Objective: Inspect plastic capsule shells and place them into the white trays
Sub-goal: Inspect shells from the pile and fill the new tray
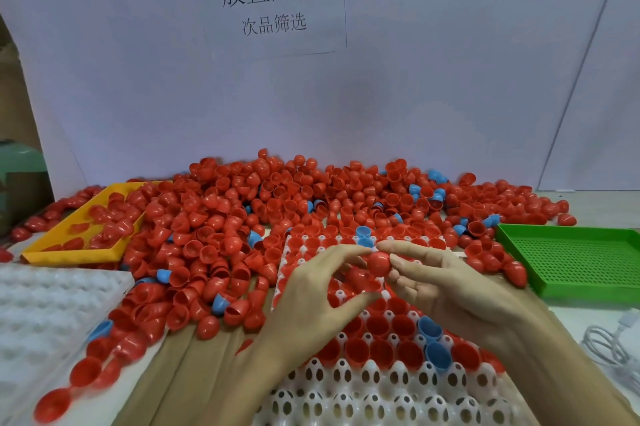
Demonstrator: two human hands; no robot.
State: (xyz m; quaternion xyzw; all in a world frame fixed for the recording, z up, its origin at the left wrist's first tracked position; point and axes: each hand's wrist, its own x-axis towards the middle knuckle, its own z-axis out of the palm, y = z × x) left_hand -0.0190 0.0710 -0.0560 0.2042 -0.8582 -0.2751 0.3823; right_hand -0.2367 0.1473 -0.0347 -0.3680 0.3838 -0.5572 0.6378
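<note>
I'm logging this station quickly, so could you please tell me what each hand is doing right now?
Left hand: fingertips pinch the red capsule shell.
Right hand: fingers also hold the same shell, above the white tray.

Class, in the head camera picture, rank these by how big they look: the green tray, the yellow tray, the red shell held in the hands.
1. Green tray and yellow tray: look alike, partly hidden, so unranked.
2. Red shell, pinched by both hands: clearly smallest.
</note>
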